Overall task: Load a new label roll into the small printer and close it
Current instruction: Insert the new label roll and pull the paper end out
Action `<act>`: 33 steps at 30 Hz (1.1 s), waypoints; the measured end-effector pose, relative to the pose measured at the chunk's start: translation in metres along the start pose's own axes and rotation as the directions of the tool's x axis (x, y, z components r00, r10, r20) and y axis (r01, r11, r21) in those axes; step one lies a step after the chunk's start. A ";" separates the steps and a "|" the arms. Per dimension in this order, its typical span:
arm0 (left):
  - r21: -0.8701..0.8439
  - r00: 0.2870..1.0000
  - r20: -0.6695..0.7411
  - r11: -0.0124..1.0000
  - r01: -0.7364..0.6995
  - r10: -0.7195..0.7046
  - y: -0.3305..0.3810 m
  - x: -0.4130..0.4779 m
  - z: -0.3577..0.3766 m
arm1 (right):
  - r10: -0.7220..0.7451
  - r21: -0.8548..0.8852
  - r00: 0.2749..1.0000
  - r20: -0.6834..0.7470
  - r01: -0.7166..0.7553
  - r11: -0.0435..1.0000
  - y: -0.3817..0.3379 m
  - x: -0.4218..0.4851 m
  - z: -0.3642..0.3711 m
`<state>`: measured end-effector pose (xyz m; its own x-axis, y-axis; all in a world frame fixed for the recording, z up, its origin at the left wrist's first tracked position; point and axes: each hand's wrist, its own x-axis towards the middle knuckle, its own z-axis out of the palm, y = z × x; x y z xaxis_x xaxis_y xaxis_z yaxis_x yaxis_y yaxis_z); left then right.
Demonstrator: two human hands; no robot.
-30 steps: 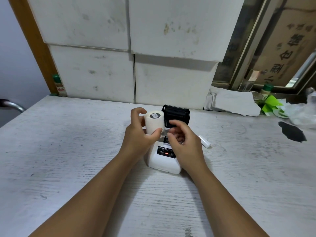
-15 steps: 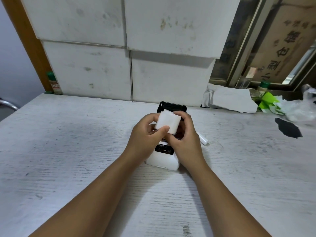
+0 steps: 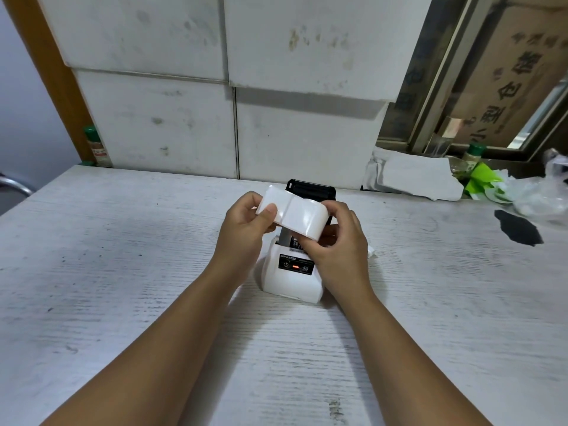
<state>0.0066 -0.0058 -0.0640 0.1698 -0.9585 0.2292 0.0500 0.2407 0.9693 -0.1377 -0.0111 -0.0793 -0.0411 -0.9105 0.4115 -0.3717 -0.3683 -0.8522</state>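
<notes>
A small white printer (image 3: 289,279) stands on the table, its black lid (image 3: 310,191) flipped up at the back and an orange light lit on its front panel. Just above the open printer I hold a white label roll (image 3: 302,215). My right hand (image 3: 336,241) grips the roll itself. My left hand (image 3: 246,227) pinches the loose end of the labels, pulled out to the left. The inside of the printer is mostly hidden behind the roll and my hands.
Large white foam boxes (image 3: 233,87) stand stacked against the back of the white table (image 3: 107,272). A small white object (image 3: 372,251) lies right of the printer. At the back right are a crumpled white sheet (image 3: 418,179), green scraps (image 3: 482,179), clear plastic (image 3: 541,195) and a dark patch (image 3: 518,230).
The roll went from my left hand alone to both hands above the printer. Its loose end is now drawn out to the left, and the view has shifted closer.
</notes>
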 end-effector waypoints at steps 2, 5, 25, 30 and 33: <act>-0.035 0.999 -0.018 0.999 0.040 -0.040 -0.002 0.002 0.000 | -0.016 -0.001 1.000 -0.005 0.016 1.000 0.000 0.000 0.000; -0.020 0.996 -0.043 0.997 0.071 -0.072 -0.005 0.003 0.001 | -0.026 0.005 1.000 -0.004 0.026 1.000 0.000 -0.001 0.001; 0.136 0.976 0.037 0.968 0.209 -0.216 -0.013 0.004 0.004 | -0.128 0.070 0.992 0.017 0.126 0.990 -0.001 -0.006 0.007; 0.047 0.934 0.206 0.956 0.289 -0.293 -0.009 0.004 -0.002 | -0.139 0.088 0.990 -0.013 0.139 0.986 -0.006 -0.008 0.007; -0.032 0.912 0.281 0.946 0.321 -0.300 -0.006 0.002 -0.003 | -0.150 0.083 0.989 -0.020 0.151 0.985 -0.008 -0.008 0.005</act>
<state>0.0092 -0.0086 -0.0691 -0.1369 -0.9890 -0.0569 0.1337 -0.0754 0.9882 -0.1295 -0.0013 -0.0771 -0.0040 -0.8412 0.5408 -0.2954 -0.5156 -0.8043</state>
